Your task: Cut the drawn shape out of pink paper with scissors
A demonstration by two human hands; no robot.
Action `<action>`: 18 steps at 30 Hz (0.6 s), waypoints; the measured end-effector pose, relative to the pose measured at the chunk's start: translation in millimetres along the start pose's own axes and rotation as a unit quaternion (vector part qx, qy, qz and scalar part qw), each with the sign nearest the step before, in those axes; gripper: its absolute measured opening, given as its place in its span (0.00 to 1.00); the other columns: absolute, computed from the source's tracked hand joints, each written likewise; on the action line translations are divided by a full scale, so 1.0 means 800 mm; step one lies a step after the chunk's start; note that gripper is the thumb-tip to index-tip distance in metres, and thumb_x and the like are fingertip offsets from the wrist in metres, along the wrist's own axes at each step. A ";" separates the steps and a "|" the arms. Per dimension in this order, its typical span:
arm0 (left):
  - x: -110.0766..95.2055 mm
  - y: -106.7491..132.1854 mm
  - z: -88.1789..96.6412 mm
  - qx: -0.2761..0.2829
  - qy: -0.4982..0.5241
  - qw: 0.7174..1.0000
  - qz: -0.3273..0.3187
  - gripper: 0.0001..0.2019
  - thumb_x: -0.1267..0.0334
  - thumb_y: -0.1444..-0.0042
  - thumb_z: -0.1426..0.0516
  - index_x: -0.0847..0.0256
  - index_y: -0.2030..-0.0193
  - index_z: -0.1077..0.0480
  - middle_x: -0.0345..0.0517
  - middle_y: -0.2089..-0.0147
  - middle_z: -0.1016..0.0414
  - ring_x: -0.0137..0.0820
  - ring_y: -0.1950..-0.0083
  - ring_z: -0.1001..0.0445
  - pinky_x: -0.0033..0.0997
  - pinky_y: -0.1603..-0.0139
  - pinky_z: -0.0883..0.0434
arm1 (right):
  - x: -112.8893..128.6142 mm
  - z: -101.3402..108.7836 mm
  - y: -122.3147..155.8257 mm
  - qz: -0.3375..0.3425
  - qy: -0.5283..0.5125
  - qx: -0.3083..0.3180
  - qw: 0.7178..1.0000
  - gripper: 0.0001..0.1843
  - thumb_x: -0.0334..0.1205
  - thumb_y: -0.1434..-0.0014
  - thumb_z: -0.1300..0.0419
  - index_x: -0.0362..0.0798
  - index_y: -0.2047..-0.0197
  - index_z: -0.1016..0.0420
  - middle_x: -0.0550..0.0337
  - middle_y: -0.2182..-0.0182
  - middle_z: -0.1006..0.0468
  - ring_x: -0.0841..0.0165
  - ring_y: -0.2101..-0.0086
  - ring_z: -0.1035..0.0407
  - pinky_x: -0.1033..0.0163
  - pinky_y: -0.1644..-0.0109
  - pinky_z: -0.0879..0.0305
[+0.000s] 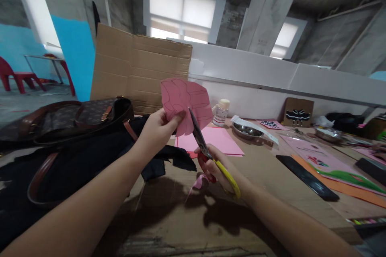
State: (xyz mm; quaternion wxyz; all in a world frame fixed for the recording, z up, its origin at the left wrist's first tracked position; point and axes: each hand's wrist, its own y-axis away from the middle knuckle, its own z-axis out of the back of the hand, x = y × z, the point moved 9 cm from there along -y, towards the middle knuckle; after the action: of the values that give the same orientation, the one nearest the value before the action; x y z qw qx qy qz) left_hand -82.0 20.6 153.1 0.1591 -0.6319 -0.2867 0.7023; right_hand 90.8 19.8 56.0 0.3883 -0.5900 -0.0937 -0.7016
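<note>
My left hand (159, 126) pinches a pink paper cut-out (183, 102) with pencil outlines and holds it up above the table. My right hand (218, 168) grips scissors (208, 150) with red and yellow handles; their dark blades point up into the lower edge of the pink paper. A curled pink paper scrap (197, 182) hangs below my right hand. More pink paper sheets (211, 138) lie flat on the wooden table (271, 176) just behind.
A brown handbag (69, 118) rests on dark cloth (81, 156) at left, before an upright cardboard sheet (138, 66). A small bottle (221, 112), metal bowl (247, 130), black phone (307, 176), coloured paper sheets (331, 166) lie at right. Another person's hand (378, 146) shows at far right.
</note>
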 end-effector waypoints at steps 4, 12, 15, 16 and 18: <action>-0.001 0.000 0.000 0.001 0.005 1.000 -0.004 0.15 0.51 0.42 0.38 0.62 0.64 0.27 0.46 0.64 0.21 0.33 0.64 0.26 0.30 0.62 0.29 | 0.000 -0.001 0.000 -0.004 -0.007 0.000 1.000 0.31 0.67 0.37 0.46 0.49 0.46 0.36 0.65 0.69 0.39 0.76 0.77 0.49 0.69 0.77 0.46; -0.001 -0.001 -0.001 0.005 0.018 1.000 -0.012 0.15 0.50 0.42 0.38 0.62 0.61 0.26 0.48 0.61 0.19 0.34 0.62 0.25 0.31 0.60 0.28 | 0.003 -0.001 0.001 -0.007 -0.006 -0.004 1.000 0.30 0.66 0.36 0.45 0.49 0.46 0.36 0.65 0.68 0.39 0.78 0.78 0.49 0.70 0.78 0.47; -0.002 -0.001 -0.001 0.003 0.011 1.000 -0.010 0.15 0.50 0.42 0.38 0.62 0.62 0.25 0.48 0.61 0.19 0.34 0.62 0.24 0.31 0.61 0.27 | 0.002 0.000 0.001 -0.011 -0.014 -0.008 1.000 0.29 0.65 0.36 0.44 0.49 0.45 0.35 0.64 0.67 0.39 0.78 0.78 0.48 0.71 0.78 0.47; -0.002 0.000 -0.001 0.003 0.008 1.000 -0.009 0.15 0.50 0.43 0.38 0.63 0.62 0.25 0.48 0.61 0.19 0.34 0.62 0.24 0.31 0.60 0.27 | 0.002 0.000 0.001 -0.011 -0.016 -0.009 1.000 0.30 0.65 0.37 0.44 0.49 0.45 0.35 0.64 0.67 0.39 0.78 0.78 0.48 0.71 0.78 0.47; -0.003 0.000 -0.001 0.004 0.005 1.000 -0.010 0.16 0.50 0.43 0.38 0.63 0.61 0.25 0.48 0.61 0.19 0.35 0.61 0.24 0.31 0.59 0.28 | 0.002 0.000 0.001 -0.012 -0.014 -0.013 1.000 0.31 0.66 0.38 0.43 0.48 0.46 0.35 0.64 0.68 0.39 0.78 0.78 0.47 0.70 0.78 0.47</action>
State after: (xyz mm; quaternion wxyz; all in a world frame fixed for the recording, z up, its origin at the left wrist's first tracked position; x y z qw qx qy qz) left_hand -81.3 19.6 154.9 0.1701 -0.6315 -0.2895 0.6989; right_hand 91.2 18.9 57.2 0.3707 -0.6035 -0.0976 -0.6991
